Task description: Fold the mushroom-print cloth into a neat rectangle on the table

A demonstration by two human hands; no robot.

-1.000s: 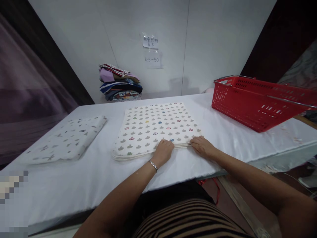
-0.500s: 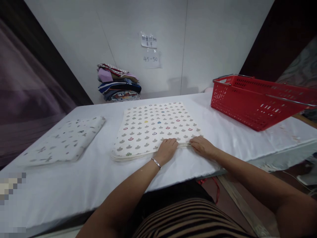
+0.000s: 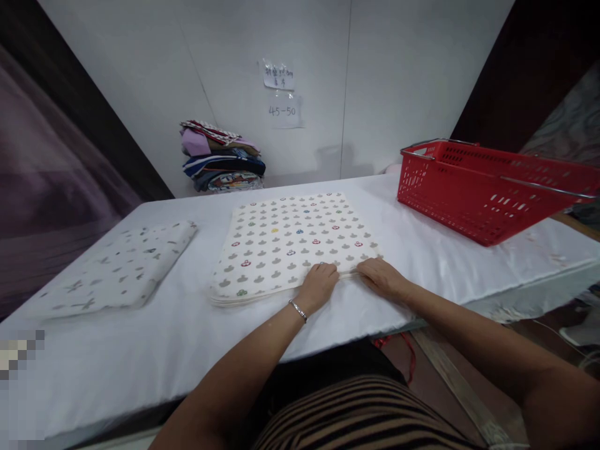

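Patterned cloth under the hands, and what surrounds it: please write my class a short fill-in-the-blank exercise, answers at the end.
1. Comparing the left hand and the right hand, only the ____ has a bracelet at its wrist.
2. The patterned cloth lies between a second cloth on the left and a basket on the ____.
3. The basket's colour is ____.
4. The lower paper on the wall reads ____.

Missing words: left; right; red; 45-50.
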